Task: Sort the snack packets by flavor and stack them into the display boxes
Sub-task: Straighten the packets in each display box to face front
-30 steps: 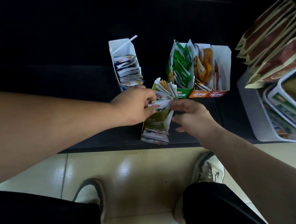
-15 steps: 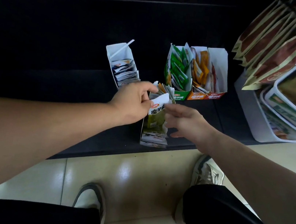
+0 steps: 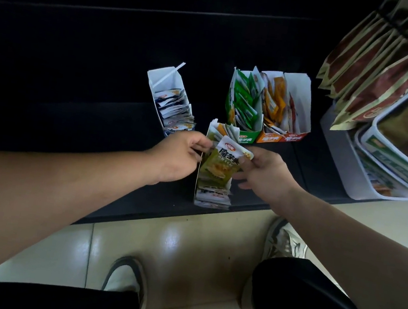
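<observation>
Head view: yellow-green packet (image 3: 224,158) lies tilted over the front display box (image 3: 211,197), near the dark shelf (image 3: 138,197) edge. Risk: shoved in crooked, it may crumple or tip the narrow box off. Right hand (image 3: 266,175) pinches the packet's top corner. Left hand (image 3: 178,158) fingers are curled at the box rim; what they grip is unclear.

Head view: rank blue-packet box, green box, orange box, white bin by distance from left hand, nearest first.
1. blue-packet box, just behind the left hand.
2. green box, back right.
3. orange box, beside green, further right.
4. white bin, far right.
</observation>
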The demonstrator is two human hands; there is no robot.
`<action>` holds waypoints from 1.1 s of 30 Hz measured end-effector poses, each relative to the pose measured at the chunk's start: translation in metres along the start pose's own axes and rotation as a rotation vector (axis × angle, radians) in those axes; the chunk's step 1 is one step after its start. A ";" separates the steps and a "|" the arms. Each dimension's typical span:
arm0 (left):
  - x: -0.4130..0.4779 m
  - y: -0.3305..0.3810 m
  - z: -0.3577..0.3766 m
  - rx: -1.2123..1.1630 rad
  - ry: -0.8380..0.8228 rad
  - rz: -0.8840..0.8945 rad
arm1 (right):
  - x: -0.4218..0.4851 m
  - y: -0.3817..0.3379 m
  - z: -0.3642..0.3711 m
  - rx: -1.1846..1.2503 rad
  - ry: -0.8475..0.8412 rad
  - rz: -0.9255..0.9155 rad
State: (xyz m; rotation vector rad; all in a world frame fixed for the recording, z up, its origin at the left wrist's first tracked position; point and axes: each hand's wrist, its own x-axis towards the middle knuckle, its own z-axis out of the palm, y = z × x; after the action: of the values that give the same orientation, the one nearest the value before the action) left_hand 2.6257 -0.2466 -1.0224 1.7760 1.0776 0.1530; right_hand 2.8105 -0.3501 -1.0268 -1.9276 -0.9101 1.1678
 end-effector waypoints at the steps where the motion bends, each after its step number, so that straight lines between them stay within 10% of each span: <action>1: 0.000 0.000 -0.001 0.007 0.006 0.001 | 0.000 0.001 -0.001 -0.009 0.004 -0.007; 12: 0.007 -0.010 -0.001 0.038 0.036 0.071 | 0.001 0.013 0.013 -0.714 -0.318 -0.222; 20: 0.016 -0.006 0.009 0.109 0.127 0.113 | 0.009 0.004 0.001 -0.101 -0.065 -0.009; 33: 0.013 0.004 0.019 0.012 0.027 0.130 | 0.006 0.000 -0.002 0.181 -0.017 0.094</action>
State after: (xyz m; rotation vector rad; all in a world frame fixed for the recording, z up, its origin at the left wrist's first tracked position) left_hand 2.6466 -0.2505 -1.0331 1.8600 0.9838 0.2509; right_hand 2.8145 -0.3452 -1.0282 -1.8320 -0.7035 1.2777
